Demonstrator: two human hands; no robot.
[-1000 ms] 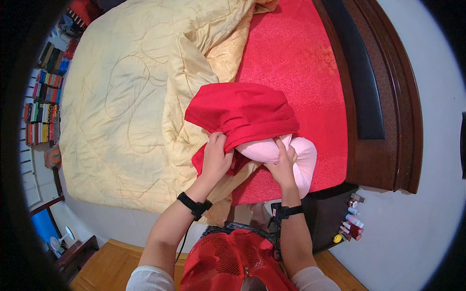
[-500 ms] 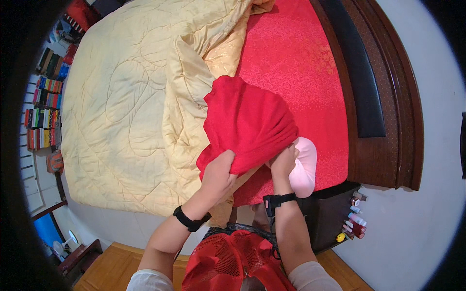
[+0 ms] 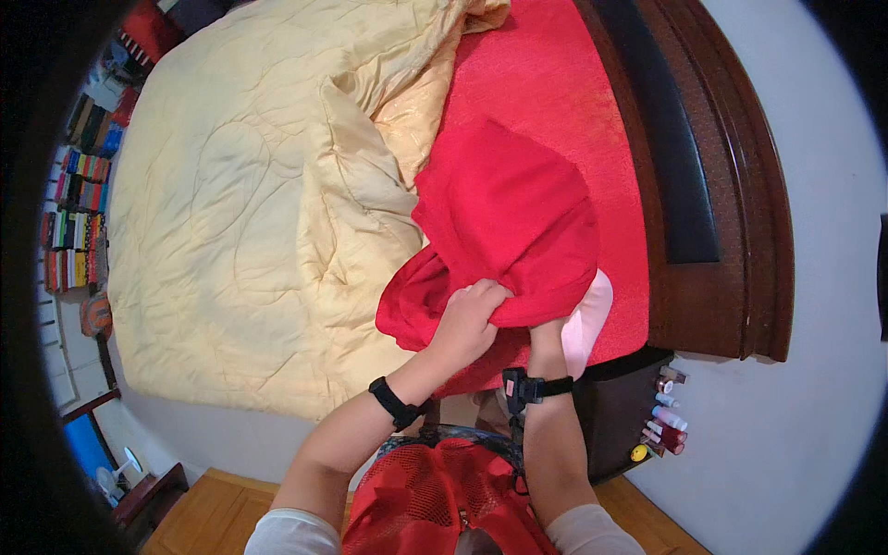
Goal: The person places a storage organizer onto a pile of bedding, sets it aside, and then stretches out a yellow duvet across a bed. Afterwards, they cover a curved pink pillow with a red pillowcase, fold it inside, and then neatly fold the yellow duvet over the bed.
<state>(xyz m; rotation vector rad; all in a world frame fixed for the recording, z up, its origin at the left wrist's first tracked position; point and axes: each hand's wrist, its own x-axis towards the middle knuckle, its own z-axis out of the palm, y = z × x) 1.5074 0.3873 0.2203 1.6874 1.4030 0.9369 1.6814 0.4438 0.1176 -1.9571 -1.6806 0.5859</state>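
Observation:
A bag-like red pillowcase is bunched up over the bed between my hands. My left hand is closed on its near edge, the fingers curled over the fabric. My right hand has gone inside the pillowcase up to the wrist, so its fingers are hidden; only the right forearm shows below the hem. Beside that wrist, a smooth pale pink thing, perhaps a pillow, lies on the bed, partly covered by the red cloth.
A cream quilt covers the bed's left side, with a red patterned sheet to the right. The dark wooden headboard edges the bed. Small bottles stand on a dark nightstand. Books fill shelves far left.
My right hand has slid into the pillowcase, which now billows over it farther right. My left hand has shifted right along the edge. More of the pink thing is covered.

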